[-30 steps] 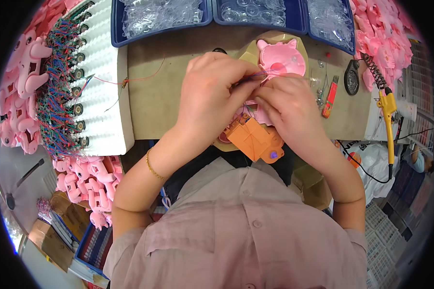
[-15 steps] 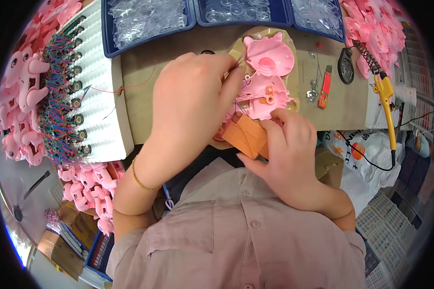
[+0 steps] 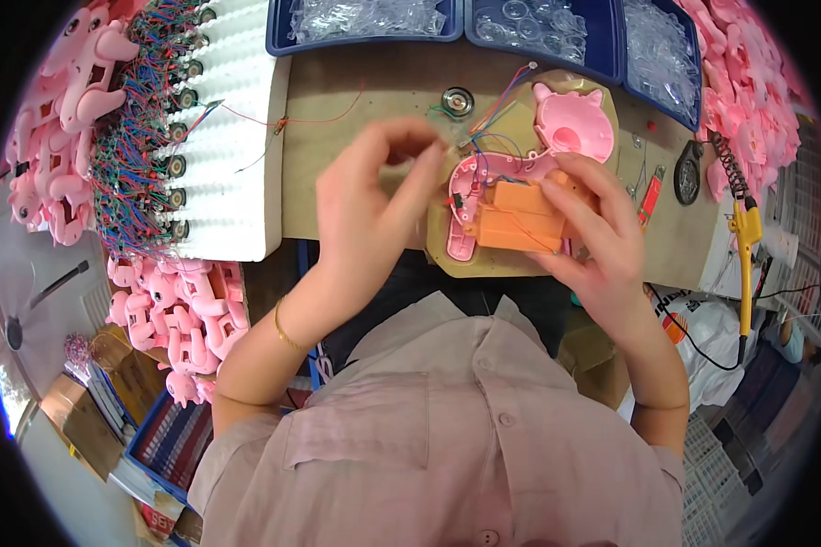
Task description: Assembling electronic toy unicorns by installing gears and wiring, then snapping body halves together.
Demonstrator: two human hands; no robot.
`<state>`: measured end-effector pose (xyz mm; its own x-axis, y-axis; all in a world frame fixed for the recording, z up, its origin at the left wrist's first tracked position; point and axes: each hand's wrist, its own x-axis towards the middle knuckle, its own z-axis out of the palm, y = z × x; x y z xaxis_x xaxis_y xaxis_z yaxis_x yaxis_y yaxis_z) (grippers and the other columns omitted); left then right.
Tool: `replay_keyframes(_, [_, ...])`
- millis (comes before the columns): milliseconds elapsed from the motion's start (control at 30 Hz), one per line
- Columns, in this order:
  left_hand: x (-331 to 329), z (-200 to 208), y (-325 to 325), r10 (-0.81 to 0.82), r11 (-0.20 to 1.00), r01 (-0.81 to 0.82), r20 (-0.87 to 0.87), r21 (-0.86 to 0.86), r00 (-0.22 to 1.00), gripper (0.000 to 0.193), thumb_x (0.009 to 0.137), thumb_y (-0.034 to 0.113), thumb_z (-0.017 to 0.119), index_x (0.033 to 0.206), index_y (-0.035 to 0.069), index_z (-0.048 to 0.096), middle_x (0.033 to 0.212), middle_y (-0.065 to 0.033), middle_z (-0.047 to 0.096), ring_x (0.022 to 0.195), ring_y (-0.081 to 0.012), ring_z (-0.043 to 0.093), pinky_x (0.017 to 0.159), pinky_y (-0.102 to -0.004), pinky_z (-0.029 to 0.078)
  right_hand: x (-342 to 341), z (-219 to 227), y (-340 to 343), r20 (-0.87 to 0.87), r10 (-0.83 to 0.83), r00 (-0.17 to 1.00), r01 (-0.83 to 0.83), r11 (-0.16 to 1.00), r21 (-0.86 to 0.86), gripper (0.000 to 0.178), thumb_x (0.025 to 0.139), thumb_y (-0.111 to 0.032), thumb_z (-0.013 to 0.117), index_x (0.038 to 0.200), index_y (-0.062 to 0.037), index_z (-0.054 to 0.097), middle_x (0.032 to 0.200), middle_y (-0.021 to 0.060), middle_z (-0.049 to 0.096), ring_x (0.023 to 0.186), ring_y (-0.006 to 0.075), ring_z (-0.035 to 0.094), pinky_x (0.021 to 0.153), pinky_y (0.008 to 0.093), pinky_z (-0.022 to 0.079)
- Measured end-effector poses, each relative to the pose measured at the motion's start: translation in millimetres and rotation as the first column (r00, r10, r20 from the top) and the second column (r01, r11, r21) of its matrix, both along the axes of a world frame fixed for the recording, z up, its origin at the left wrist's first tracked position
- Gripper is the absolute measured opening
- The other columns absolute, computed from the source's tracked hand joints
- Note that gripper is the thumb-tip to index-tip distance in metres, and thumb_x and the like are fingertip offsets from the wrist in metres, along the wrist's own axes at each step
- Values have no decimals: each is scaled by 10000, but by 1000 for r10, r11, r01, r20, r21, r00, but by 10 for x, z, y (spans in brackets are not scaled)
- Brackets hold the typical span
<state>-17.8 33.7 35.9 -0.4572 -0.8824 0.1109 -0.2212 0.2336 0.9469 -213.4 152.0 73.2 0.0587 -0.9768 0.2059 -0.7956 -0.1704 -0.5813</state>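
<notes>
My right hand (image 3: 605, 239) grips an orange plastic box (image 3: 518, 226), fingers over its top and thumb at its near edge. The box lies over the body of a pink animal-shaped toy shell half (image 3: 574, 123), hollow side up, and hides part of it. Thin wires run across the shell and box. My left hand (image 3: 374, 196) is raised left of the shell, thumb and forefinger close together. Motion smears its fingertips, so whether they hold anything is unclear. Just beyond them are coloured wires (image 3: 504, 98) and a small round speaker (image 3: 457, 102).
Blue trays (image 3: 465, 41) of clear plastic parts line the back. On the left, a white foam block (image 3: 246, 182) holds wired speakers beside piled pink toys (image 3: 87, 73). A red cutter (image 3: 650, 195) and a yellow soldering iron (image 3: 746, 232) are at right.
The view has shifted, so the bench sits further right. The orange box now lies flatter across the shell's body under my right hand. My left hand has drawn back from the shell; the speaker and coloured wires show.
</notes>
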Motion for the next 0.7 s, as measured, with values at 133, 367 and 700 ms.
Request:
replay_keyframes(133, [178, -37, 154, -131, 975, 144, 84, -171, 988, 196, 778, 41, 668, 971, 42, 632, 905, -73, 676, 761, -217, 640, 699, -293, 490, 12, -26, -34, 24, -23, 999, 23, 1000, -11, 613, 571, -34, 794, 1151, -7, 596, 1253, 181, 500, 1127, 333, 524, 915, 398, 456])
replay_keyframes(367, [206, -112, 138, -216, 843, 221, 67, -491, 974, 298, 719, -19, 678, 1005, 45, 627, 970, -82, 678, 859, -221, 659, 693, -296, 498, -20, -13, -13, -20, -8, 1000, 9, 1000, 26, 689, 526, -84, 826, 1171, -32, 587, 1240, 163, 508, 1106, 321, 535, 882, 384, 469])
replay_keyframes(700, [310, -161, 252, -206, 683, 346, 284, -643, 936, 459, 675, 27, 653, 1132, 48, 628, 1176, -108, 608, 1006, -235, 619, 813, -323, 507, 6, 287, -225, -18, 10, 1000, -4, 955, 296, 633, 533, -114, 818, 1132, -44, 628, 1135, 119, 523, 1034, 263, 555, 849, 330, 478])
